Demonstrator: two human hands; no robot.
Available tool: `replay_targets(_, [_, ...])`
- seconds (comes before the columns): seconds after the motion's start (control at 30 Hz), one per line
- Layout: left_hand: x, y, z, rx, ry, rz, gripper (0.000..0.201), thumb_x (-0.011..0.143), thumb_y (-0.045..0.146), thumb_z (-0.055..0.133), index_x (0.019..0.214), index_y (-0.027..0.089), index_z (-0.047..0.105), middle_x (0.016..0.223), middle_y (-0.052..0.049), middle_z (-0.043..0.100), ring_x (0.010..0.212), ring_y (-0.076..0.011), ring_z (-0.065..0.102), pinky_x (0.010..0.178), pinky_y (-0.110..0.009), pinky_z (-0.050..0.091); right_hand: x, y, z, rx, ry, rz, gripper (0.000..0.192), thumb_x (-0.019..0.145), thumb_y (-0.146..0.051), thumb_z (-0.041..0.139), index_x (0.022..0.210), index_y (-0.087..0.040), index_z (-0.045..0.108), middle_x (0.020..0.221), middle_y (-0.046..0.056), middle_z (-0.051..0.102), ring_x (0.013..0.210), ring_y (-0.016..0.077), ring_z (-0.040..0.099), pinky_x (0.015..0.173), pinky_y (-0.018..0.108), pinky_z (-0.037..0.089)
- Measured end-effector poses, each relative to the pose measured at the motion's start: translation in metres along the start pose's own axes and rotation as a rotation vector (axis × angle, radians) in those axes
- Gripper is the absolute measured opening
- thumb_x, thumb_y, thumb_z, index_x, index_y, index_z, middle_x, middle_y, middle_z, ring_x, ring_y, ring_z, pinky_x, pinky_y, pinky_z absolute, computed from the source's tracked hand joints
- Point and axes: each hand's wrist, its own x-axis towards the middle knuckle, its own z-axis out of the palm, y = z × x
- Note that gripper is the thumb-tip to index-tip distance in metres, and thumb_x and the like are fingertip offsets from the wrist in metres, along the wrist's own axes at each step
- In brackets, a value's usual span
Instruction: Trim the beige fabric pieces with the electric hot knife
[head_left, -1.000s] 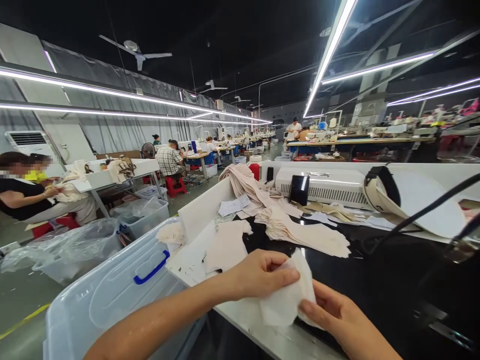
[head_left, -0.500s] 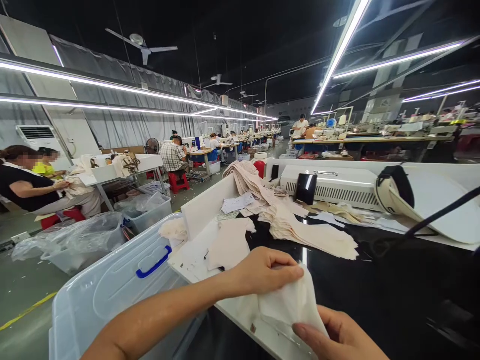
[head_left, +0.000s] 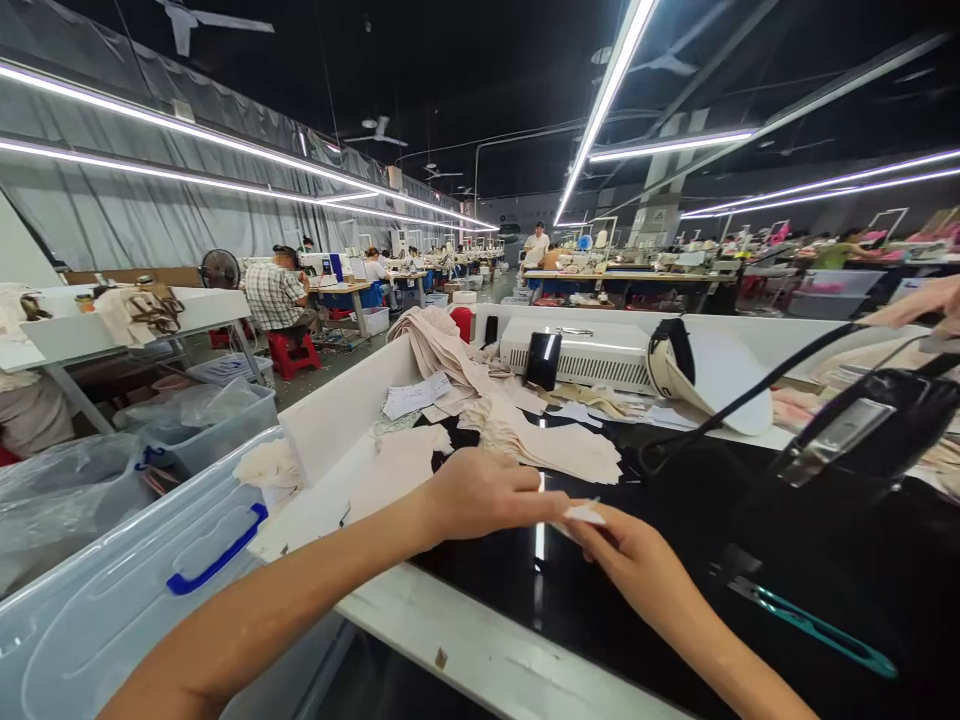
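— Glossy black is most of what shows: the long counter (head_left: 675,560) has a dark, mirror-smooth top with a pale matte strip along its near edge and a white upright panel at its left end.

— What takes up its far side?

— A white boxy machine with a slotted front (head_left: 592,355), and beside it a big white disc with a black strap across it (head_left: 709,375). In front of those, a loose heap of cream fabric pieces (head_left: 517,430), soft and layered, spills toward the middle. On the right, a black shiny device on a dark arm (head_left: 877,425) juts over the top, and slim teal-handled snips (head_left: 817,628) lie flat near the right edge.

— Any open room?

— The stretch of black between the heap and the near edge is bare. Left of the counter, just beside it, sits a clear plastic bin with a blue handle (head_left: 135,600).

— And the hands?

— Both meet over the near middle of the counter. The left hand (head_left: 480,495) and the right hand (head_left: 630,565) each pinch, fingers narrowed, a small thin white fabric scrap (head_left: 583,514), held nearly flat just above the black surface, only a sliver of it visible between the fingertips.

— Other people?

— Seated workers at tables far behind, well apart.
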Motion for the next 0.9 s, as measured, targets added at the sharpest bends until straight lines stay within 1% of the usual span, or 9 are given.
replay_targets(0.1, [-0.008,0.019,0.027,0.068,0.002,0.169,0.038,0.128,0.055,0.061,0.116,0.027,0.084,0.097,-0.001,0.079,0.079,-0.0160,0.067,0.062,-0.033,0.036,0.004,0.025,-0.012,-0.207,0.063,-0.148,0.045,0.115,-0.043,0.047,0.120,-0.029,0.089,0.118,0.009,0.091,0.109,0.0294,0.089,0.095,0.040,0.073])
replay_targets(0.17, [-0.016,0.035,0.044,0.025,-0.009,0.167,0.045,0.125,0.065,0.064,0.118,0.026,0.083,0.105,-0.002,0.080,0.085,-0.0178,0.069,0.068,-0.033,0.044,0.000,0.036,-0.015,-0.344,0.055,-0.196,0.045,0.118,-0.034,0.045,0.127,-0.029,0.089,0.120,0.008,0.091,0.109,0.0276,0.090,0.093,0.039,0.074])
replay_targets(0.27, [-0.027,0.053,0.056,-0.046,-0.045,0.105,0.046,0.123,0.066,0.065,0.128,0.024,0.081,0.114,-0.003,0.082,0.099,-0.0210,0.075,0.083,-0.035,0.054,-0.008,0.045,-0.018,-0.506,0.030,-0.234,0.043,0.117,-0.022,0.049,0.130,-0.031,0.089,0.118,0.006,0.089,0.107,0.0270,0.088,0.087,0.038,0.074])
replay_targets(0.4, [-0.031,0.057,0.051,-0.113,-0.089,0.045,0.036,0.123,0.057,0.070,0.131,0.023,0.080,0.122,-0.005,0.083,0.106,-0.0232,0.077,0.091,-0.037,0.059,-0.010,0.050,-0.028,-0.655,0.061,-0.231,0.052,0.106,-0.002,0.050,0.127,-0.026,0.091,0.121,0.012,0.088,0.106,0.0331,0.084,0.089,0.046,0.073])
replay_targets(0.5, [-0.031,0.055,0.045,-0.144,-0.113,0.043,0.033,0.122,0.055,0.074,0.131,0.023,0.081,0.125,-0.007,0.083,0.109,-0.0238,0.078,0.096,-0.038,0.062,-0.012,0.048,-0.033,-0.737,0.133,-0.254,0.062,0.100,0.008,0.043,0.132,-0.017,0.090,0.131,0.020,0.086,0.117,0.0396,0.082,0.093,0.054,0.072])
replay_targets(0.6, [-0.033,0.055,0.044,-0.166,-0.122,0.043,0.031,0.121,0.052,0.076,0.134,0.024,0.081,0.127,-0.008,0.083,0.112,-0.0243,0.079,0.100,-0.037,0.064,-0.017,0.040,-0.027,-0.756,0.140,-0.342,0.072,0.097,0.013,0.044,0.143,-0.022,0.087,0.134,0.016,0.086,0.122,0.0349,0.081,0.097,0.049,0.071])
replay_targets(0.7, [-0.036,0.056,0.045,-0.198,-0.097,0.044,0.030,0.123,0.050,0.073,0.137,0.024,0.081,0.126,-0.009,0.083,0.112,-0.0248,0.079,0.105,-0.037,0.064,-0.021,0.029,-0.016,-0.747,0.086,-0.453,0.080,0.089,0.017,0.048,0.138,-0.031,0.088,0.126,0.006,0.087,0.116,0.0264,0.082,0.095,0.038,0.069])
replay_targets(0.83, [-0.040,0.054,0.043,-0.250,-0.063,0.068,0.030,0.124,0.047,0.071,0.138,0.022,0.082,0.127,-0.009,0.083,0.112,-0.0256,0.079,0.108,-0.038,0.065,-0.025,0.013,-0.013,-0.759,0.074,-0.509,0.069,0.086,0.017,0.050,0.123,-0.026,0.089,0.111,0.006,0.087,0.100,0.0251,0.083,0.080,0.036,0.065])
replay_targets(0.9, [-0.042,0.051,0.040,-0.272,-0.078,0.084,0.029,0.123,0.044,0.073,0.140,0.022,0.082,0.130,-0.010,0.083,0.115,-0.0255,0.080,0.110,-0.038,0.065,-0.032,0.001,-0.021,-0.763,0.119,-0.522,0.066,0.091,0.016,0.048,0.128,-0.023,0.088,0.116,0.010,0.087,0.106,0.0268,0.084,0.084,0.038,0.066])
